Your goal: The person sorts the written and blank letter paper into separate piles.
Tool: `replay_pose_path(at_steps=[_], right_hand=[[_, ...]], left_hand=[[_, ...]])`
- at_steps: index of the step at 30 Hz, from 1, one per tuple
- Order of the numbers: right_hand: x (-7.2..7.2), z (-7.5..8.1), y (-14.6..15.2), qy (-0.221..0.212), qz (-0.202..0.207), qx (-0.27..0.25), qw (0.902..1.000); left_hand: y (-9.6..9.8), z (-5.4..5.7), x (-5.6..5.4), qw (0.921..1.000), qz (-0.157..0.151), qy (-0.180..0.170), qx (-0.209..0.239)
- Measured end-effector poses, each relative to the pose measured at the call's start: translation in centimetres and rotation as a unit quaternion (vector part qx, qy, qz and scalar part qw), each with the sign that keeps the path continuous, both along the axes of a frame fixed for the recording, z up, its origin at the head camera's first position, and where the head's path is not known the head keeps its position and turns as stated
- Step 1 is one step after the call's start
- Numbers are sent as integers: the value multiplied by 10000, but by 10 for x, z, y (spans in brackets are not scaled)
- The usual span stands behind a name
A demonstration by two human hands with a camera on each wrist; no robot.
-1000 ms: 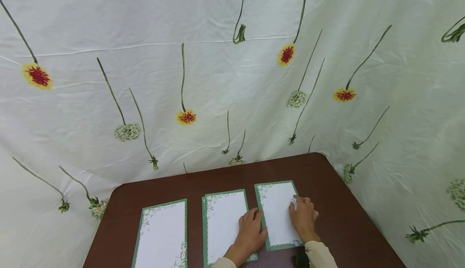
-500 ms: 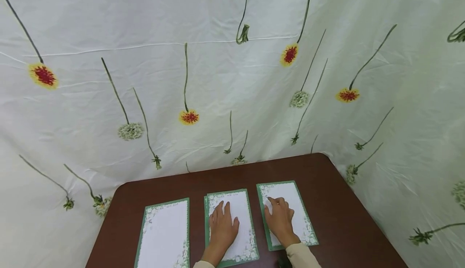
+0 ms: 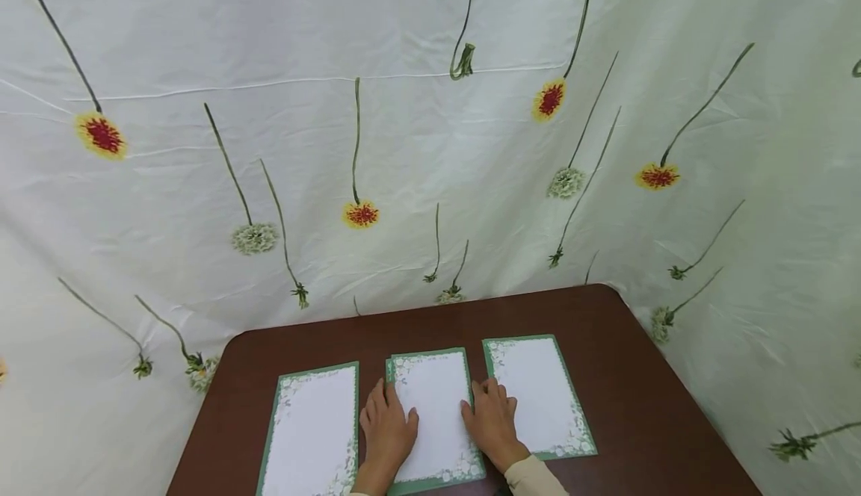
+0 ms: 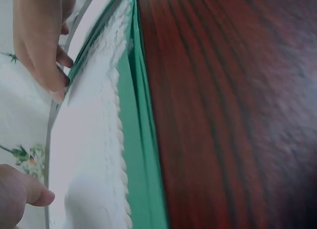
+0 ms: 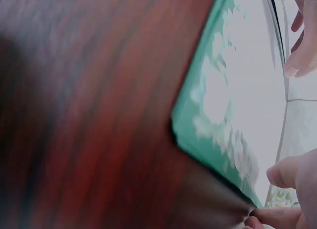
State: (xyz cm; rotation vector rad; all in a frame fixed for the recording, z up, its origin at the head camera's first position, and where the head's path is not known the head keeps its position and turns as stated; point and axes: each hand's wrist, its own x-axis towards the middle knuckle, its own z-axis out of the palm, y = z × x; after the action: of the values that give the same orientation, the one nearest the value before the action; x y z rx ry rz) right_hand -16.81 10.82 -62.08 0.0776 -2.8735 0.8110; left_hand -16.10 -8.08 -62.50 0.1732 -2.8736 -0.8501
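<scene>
Three green-edged white sheets with leafy, flowery borders lie side by side. The middle pile [image 3: 437, 406] shows more than one green edge on its left side. Along that left edge rests my left hand [image 3: 389, 427], its fingers together and the thumb over the paper. My right hand [image 3: 494, 423] touches the pile's right edge with loosely bent fingers. In the right wrist view, a fingertip of my right hand [image 5: 292, 194] meets the sheet's side. My left hand's thumb [image 4: 29, 192] hovers by the sheet in the left wrist view. Neither hand visibly pinches paper.
The left sheet [image 3: 309, 429] and the right sheet [image 3: 538, 391] lie flat on either side. All rest on a dark brown table [image 3: 430, 320] with rounded far corners. A white flower-printed cloth [image 3: 403, 145] hangs behind and to the right.
My right hand has moved left, from the right sheet to the middle pile's right edge. My left hand has moved left across the middle pile to its left edge. The view has shifted slightly.
</scene>
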Motion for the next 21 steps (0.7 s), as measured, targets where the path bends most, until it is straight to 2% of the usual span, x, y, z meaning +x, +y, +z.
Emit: replay_pose_path(at_steps=[4,8,14,21], right_hand=[[1,-3,-4,66,-102,16,9999],[0,-3,-6,-50,-170,-22,9998],[0,-2,-6,-53,-165,-127,9998],[-1,-4,-7,-104,-208,-170,9996]], left_hand=[[-5,-4,1,9995,196,-242,3],[-7,-5,3,9990,162,-391,107],[-6,-11,4,9991,165,-348,177],[-7,-10,3,9992,193,-292,214]])
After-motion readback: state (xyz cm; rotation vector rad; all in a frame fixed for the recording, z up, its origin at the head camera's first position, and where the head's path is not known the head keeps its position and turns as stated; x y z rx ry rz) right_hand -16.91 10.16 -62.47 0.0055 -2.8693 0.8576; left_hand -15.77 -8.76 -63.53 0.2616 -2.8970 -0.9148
